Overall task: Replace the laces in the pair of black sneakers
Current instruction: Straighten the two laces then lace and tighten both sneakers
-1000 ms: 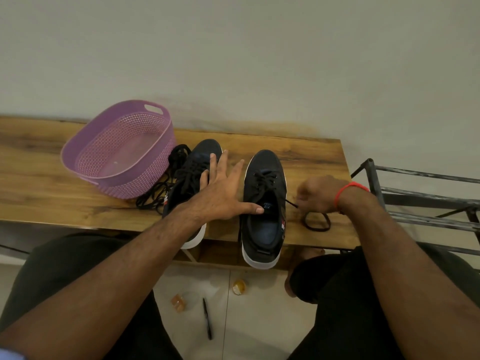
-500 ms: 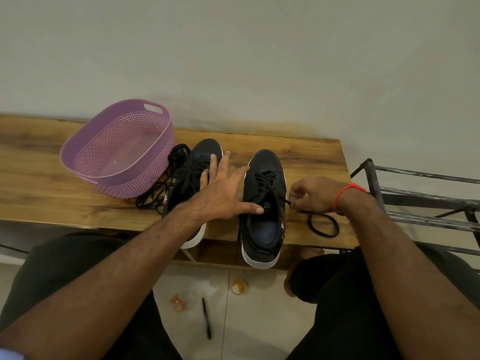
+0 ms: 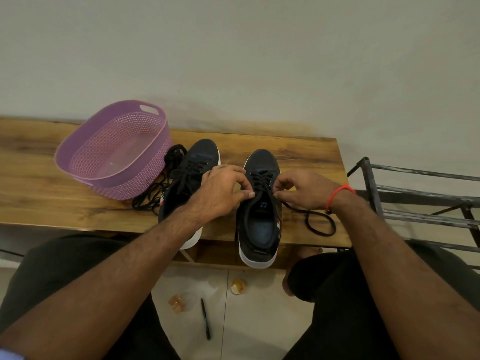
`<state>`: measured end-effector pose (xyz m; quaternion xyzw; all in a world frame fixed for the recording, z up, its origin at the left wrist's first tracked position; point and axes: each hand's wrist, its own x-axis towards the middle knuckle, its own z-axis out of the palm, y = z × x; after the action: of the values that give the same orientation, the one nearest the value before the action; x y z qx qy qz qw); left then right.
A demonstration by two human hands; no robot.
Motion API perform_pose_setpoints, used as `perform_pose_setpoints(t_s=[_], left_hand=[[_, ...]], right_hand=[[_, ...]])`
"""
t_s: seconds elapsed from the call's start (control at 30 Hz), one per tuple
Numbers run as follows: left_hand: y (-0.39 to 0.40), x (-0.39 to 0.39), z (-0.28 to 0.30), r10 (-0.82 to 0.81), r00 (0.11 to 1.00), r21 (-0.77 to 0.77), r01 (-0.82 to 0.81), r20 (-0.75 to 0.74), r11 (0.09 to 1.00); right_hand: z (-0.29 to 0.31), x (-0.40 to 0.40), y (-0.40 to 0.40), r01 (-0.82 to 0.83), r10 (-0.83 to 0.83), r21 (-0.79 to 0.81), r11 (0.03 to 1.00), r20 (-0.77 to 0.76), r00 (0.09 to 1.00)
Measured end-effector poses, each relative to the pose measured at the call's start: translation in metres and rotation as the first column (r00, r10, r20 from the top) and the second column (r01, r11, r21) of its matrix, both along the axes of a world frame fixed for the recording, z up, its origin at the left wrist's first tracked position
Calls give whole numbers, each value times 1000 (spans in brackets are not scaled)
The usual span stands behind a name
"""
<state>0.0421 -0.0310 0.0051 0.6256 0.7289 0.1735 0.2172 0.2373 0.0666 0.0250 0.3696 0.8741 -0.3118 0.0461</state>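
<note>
Two black sneakers stand side by side on the wooden worktop, both hands at the right one's throat. The right hand pinches its lace; the left hand closes finger and thumb opposite. Limp, light cord, likely best pinched near the eyelets.

The scene is dim and evenly lit, with a soft, warm cast and no hard glare. The pale grey wall shades darker toward the corners. The wooden plank surface shows a faint sheen, and soft shadows sit beneath the lilac perforated plastic basket. Wide-angle distortion bows the surface's edges and stretches the forearms near the bottom. Focus is fairly sharp centrally, softer at the margins.
</note>
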Motion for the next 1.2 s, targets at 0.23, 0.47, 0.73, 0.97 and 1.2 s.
perform_pose_setpoints(t_s=[0.23,0.47,0.73,0.97,1.2], left_hand=[[0,-5,-3,-32,996,18,33,-87,999],[0,-6,-5,-57,994,6,58,-94,998],[0,-2,-10,-84,994,40,87,-64,995],[2,-2,-9,-85,996,23,86,-36,996],[3,-6,-12,-67,998,13,67,19,998]], right_hand=[[3,5,4,-7,7,10,1000,49,999],[-2,3,3,-9,9,33,999,1,1000],[-5,1,3,-28,28,66,997,3,1000],[-1,0,0,5,-5,49,999,0,1000],[2,5,3,16,-16,-1,1000,2,1000]])
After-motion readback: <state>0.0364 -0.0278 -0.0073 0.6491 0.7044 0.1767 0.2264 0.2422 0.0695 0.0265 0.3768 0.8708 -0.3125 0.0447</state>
